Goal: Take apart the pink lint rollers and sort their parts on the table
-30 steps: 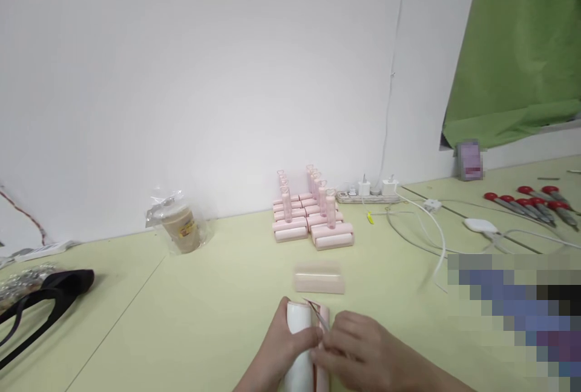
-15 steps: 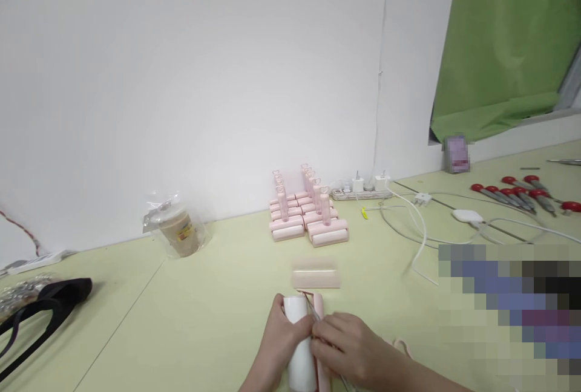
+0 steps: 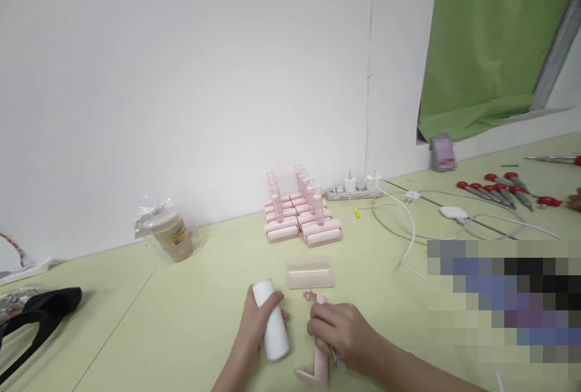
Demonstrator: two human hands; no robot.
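Note:
My left hand (image 3: pixel 254 325) is wrapped round a white cylindrical roll (image 3: pixel 275 328), thumb across its upper part. The roll leans with its top to the left. My right hand (image 3: pixel 338 331) is closed on a slim metal tool (image 3: pixel 336 357), whose end shows below the fingers; its exact kind is unclear. A small pale, blurred piece shows at the tip beyond the fingers. Under and beside the right hand is a pink lint roller frame (image 3: pixel 321 368), with a bent arm at its near end. Just beyond both hands lies a clear pinkish cover (image 3: pixel 310 276).
Several pink lint rollers (image 3: pixel 322 231) stand in rows by the wall. A power strip (image 3: pixel 354 193) and white cables lie right of them. Red-ended tools (image 3: pixel 494 192) are at far right, a bagged cup (image 3: pixel 175 235) at left, and a black strap-like object (image 3: pixel 54 304) at far left.
The white roll has moved left in my left hand, away from the pink frame, and now tilts. My right hand has stayed by the frame with the metal tool. The view has shifted slightly.

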